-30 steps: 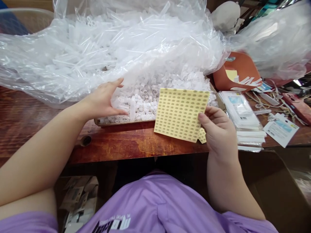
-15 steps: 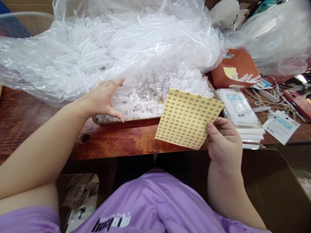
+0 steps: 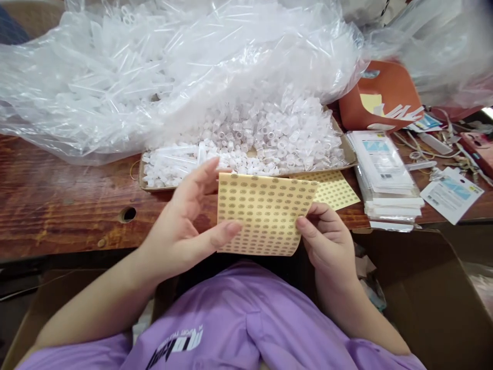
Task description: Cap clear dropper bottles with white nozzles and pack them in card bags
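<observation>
A yellow sticker sheet [image 3: 265, 213] with rows of small dark oval labels is held in front of me, slightly curved. My right hand [image 3: 329, 241] pinches its right edge between thumb and fingers. At the left edge is my left hand [image 3: 188, 226], its thumb lying across the sheet's face and its other fingers partly hidden behind. Another yellow sticker sheet [image 3: 337, 191] lies on the table, partly covered by the one I hold. Beyond them stands a shallow cardboard tray [image 3: 348, 151] of small clear and white plastic pieces [image 3: 269, 136].
A large clear plastic bag [image 3: 162, 77] of translucent parts spreads across the back. To the right are an orange bin [image 3: 389, 92], packaged cards [image 3: 381, 164], a loose card [image 3: 451, 195] and cords. The wooden table [image 3: 69, 205] has a round hole [image 3: 128, 214].
My left hand has come down from near the tray onto the sticker sheet. My right hand has brought the sheet left and lower. The other sheet on the table now shows.
</observation>
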The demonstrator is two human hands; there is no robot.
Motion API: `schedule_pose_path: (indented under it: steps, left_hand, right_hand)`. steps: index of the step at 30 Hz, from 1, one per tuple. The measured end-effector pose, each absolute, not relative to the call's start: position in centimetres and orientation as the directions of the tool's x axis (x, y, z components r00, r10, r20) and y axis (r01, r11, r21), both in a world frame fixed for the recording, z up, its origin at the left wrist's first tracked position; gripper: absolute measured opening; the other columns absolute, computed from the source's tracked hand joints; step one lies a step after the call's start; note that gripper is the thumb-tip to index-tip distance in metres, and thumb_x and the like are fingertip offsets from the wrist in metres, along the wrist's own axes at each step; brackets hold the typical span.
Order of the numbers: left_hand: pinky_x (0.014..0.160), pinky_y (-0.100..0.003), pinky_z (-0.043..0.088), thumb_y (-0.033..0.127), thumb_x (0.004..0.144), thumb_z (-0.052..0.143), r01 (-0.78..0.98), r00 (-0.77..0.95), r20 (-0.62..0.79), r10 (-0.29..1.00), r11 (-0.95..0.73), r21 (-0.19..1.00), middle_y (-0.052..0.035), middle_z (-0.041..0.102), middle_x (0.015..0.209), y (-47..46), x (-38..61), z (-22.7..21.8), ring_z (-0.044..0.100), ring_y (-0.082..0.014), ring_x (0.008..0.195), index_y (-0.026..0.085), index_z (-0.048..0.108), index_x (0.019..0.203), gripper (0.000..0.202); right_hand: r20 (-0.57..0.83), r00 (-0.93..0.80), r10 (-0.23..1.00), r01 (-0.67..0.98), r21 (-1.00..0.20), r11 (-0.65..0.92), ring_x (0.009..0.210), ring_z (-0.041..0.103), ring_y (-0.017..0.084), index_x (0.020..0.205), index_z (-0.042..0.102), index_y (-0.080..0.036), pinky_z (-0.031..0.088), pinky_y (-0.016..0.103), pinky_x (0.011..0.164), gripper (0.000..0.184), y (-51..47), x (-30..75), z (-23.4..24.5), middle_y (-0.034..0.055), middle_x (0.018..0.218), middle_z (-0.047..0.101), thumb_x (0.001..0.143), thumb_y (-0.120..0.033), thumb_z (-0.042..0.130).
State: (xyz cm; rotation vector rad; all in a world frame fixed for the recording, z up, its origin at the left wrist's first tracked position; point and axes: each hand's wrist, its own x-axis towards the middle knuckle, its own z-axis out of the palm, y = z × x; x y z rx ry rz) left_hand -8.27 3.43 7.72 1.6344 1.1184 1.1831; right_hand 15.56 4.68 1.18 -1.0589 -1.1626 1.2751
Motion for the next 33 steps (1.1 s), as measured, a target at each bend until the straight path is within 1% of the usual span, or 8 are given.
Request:
schedule_pose_path:
  steps: [2,5,9,13,16,18,23,33]
  left_hand:
    - [0.094,-0.033,0.056,0.023,0.085,0.067,0.005,0.082,0.097,0.992,-0.098,0.995,-0.0087,0.061,0.130,2.7,-6.5,7.2,0.061,-0.0217,0.118,0.025,0.040,0.140,0.061]
    - [0.079,-0.027,0.060,0.020,0.079,0.073,-0.205,-0.083,-0.139,0.987,0.120,0.971,-0.0041,0.072,0.096,2.9,-5.4,6.4,0.071,-0.0183,0.090,0.020,0.059,0.115,0.039]
    - [0.067,-0.020,0.058,0.021,0.074,0.079,-0.381,0.015,-0.313,0.950,0.294,0.877,-0.0005,0.074,0.082,2.9,-5.3,5.4,0.070,-0.0132,0.073,0.018,0.070,0.087,0.015]
    - [0.076,-0.016,0.055,0.025,0.079,0.075,-0.360,0.025,-0.300,0.954,0.288,0.887,0.0009,0.076,0.084,2.0,-5.3,4.8,0.071,-0.0111,0.080,0.023,0.077,0.086,0.007]
    - [0.076,-0.014,0.054,0.029,0.081,0.074,-0.285,0.027,-0.307,0.951,0.302,0.910,0.0016,0.076,0.084,1.3,-4.9,4.9,0.070,-0.0095,0.078,0.026,0.078,0.091,0.012]
    - [0.077,-0.014,0.054,0.032,0.080,0.074,-0.253,0.044,-0.305,0.951,0.306,0.918,0.0021,0.076,0.083,1.1,-4.5,5.1,0.070,-0.0089,0.075,0.027,0.078,0.093,0.015]
    - [0.080,-0.015,0.053,0.036,0.082,0.072,-0.237,0.097,-0.254,0.962,0.270,0.933,0.0036,0.076,0.085,0.7,-3.8,5.0,0.069,-0.0095,0.077,0.031,0.077,0.097,0.017]
    - [0.104,-0.033,0.048,0.034,0.095,0.053,-0.325,0.136,-0.081,0.987,0.121,0.938,-0.0003,0.070,0.118,-0.5,-3.6,3.0,0.062,-0.0205,0.115,0.031,0.069,0.117,0.027]
  right_hand:
    - [0.014,-0.109,0.994,-0.158,-0.987,-0.004,0.074,0.063,0.013,0.090,0.065,-0.028,0.056,0.026,0.066,0.012,4.0,15.6,1.0,-0.0006,0.082,0.067,0.080,-0.026,0.072]
    - [-0.038,-0.182,0.983,-0.160,-0.985,-0.068,0.075,0.063,0.012,0.089,0.066,-0.026,0.055,0.024,0.068,0.010,3.2,16.1,0.8,-0.0008,0.083,0.068,0.081,-0.026,0.071]
    - [-0.045,-0.220,0.975,-0.108,-0.992,-0.070,0.073,0.063,0.011,0.089,0.067,-0.024,0.054,0.023,0.066,0.009,2.9,17.0,0.6,-0.0002,0.082,0.066,0.081,-0.026,0.071]
    - [0.029,-0.143,0.989,0.066,-0.997,0.039,0.074,0.062,0.012,0.095,0.065,-0.024,0.053,0.025,0.067,0.012,2.9,17.8,0.4,0.0001,0.085,0.064,0.083,-0.024,0.068]
    - [0.326,0.047,0.944,0.390,-0.876,0.283,0.089,0.059,0.015,0.107,0.062,-0.025,0.051,0.030,0.078,0.031,3.0,17.8,1.1,0.0023,0.097,0.061,0.078,-0.017,0.072]
    - [0.534,-0.003,0.846,0.531,-0.716,0.454,0.093,0.058,0.016,0.106,0.063,-0.026,0.050,0.032,0.081,0.035,3.2,17.2,2.1,0.0026,0.097,0.059,0.077,-0.011,0.072]
    - [0.591,-0.406,0.697,0.412,-0.562,0.717,0.083,0.061,0.014,0.098,0.061,-0.023,0.053,0.028,0.074,0.020,4.1,14.0,4.4,0.0018,0.088,0.063,0.084,-0.010,0.063]
    - [0.613,-0.281,0.738,0.393,-0.628,0.671,0.082,0.060,0.011,0.094,0.064,-0.019,0.054,0.024,0.078,0.013,3.6,11.0,3.7,0.0018,0.084,0.061,0.083,-0.013,0.067]
